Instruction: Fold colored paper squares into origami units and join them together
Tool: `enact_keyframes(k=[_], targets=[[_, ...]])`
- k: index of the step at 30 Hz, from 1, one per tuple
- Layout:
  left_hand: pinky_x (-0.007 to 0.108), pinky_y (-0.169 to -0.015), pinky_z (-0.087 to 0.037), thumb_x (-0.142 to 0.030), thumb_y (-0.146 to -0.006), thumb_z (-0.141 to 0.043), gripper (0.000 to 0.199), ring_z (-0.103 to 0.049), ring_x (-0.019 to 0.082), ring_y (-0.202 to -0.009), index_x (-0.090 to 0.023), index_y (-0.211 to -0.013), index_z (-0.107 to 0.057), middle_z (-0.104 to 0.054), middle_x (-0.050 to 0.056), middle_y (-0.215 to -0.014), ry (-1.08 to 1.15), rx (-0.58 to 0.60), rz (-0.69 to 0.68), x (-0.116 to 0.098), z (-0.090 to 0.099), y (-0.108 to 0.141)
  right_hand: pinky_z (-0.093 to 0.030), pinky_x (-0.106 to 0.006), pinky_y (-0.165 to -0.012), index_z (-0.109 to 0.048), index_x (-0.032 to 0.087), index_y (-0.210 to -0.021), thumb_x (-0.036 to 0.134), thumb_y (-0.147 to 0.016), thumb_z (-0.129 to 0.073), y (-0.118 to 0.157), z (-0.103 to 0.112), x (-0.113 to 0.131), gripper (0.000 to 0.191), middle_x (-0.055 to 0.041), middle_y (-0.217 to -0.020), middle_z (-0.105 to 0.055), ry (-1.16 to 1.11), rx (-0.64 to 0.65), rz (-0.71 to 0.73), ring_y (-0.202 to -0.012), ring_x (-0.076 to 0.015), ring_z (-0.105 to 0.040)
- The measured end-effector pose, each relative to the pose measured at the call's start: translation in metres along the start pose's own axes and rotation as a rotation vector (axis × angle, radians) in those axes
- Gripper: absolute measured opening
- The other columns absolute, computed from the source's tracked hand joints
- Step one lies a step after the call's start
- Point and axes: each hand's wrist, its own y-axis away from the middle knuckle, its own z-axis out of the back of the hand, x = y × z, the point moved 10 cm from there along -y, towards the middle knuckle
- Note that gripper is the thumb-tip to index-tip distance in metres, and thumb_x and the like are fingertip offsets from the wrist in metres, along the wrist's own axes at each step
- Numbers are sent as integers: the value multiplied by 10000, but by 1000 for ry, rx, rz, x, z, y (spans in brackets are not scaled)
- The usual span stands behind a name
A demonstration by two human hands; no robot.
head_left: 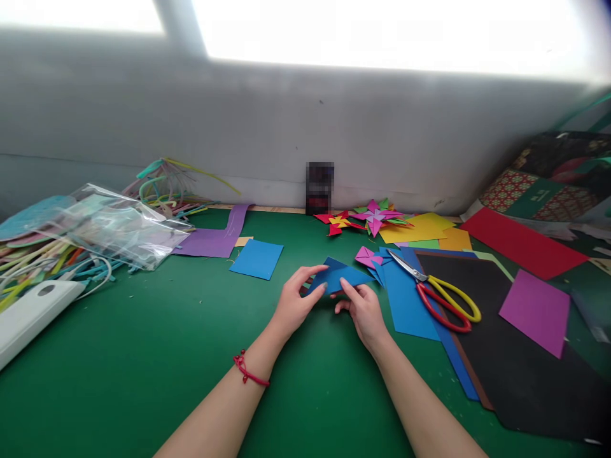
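Between my hands is a blue sheet of paper [347,277], folded into a roughly triangular shape and raised off the green table. My left hand [300,296] pinches its left side, thumb in front and fingers behind. On the right, my right hand [360,306] has its thumb on the paper's near face, with the other fingers curled below and partly hidden. A flat blue paper square [258,259] lies to the left of my hands. Just beyond my right hand are a small pink folded paper piece [367,256] and blue folded pieces [379,272].
Scissors [436,292] with red and yellow handles rest on blue and black sheets [496,331] at right. Folded paper flowers [375,216] sit by the wall. Purple paper [210,243], a clear plastic bag [119,226] and a white power strip [38,315] are at left.
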Motion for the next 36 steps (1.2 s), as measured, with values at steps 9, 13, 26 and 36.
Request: enact_keyframes(k=[9, 13, 26, 36], targets=[[233, -718, -403, -305, -787, -516, 391, -498, 147, -856, -270, -1176, -508, -512, 36, -959, -19, 62, -71, -7, -4, 2, -441, -237, -429, -651, 131, -765, 346, -667, -661, 5, -14, 5, 237, -58, -688, -630, 138, 96, -12, -602, -163, -557], [260, -816, -394, -309, -787, -518, 390, -488, 157, -925, -287, -1175, -506, -497, 35, -989, -10, 68, -97, -8, -5, 1, -443, -237, -442, -655, 134, -762, 339, -665, -663, 5, -13, 5, 226, -55, -678, -623, 130, 95, -20, -617, -167, -556], [318, -1011, -269, -276, -827, -448, 427, -348, 186, -1194, -300, -1252, -408, -388, 14, -1300, 29, 154, -115, -12, -15, 2, -449, -240, -443, -636, 142, -859, 305, -674, -660, 7, -15, 7, 248, -60, -777, -624, 16, 105, -54, -652, -174, -581], [330, -993, -304, -238, -811, -469, 425, -363, 203, -1183, -267, -1233, -432, -401, 42, -1284, 28, 172, -91, -10, -16, 2, -450, -249, -423, -649, 131, -783, 314, -654, -671, 6, -10, 5, 225, -57, -711, -631, 44, 61, -23, -592, -174, -586]])
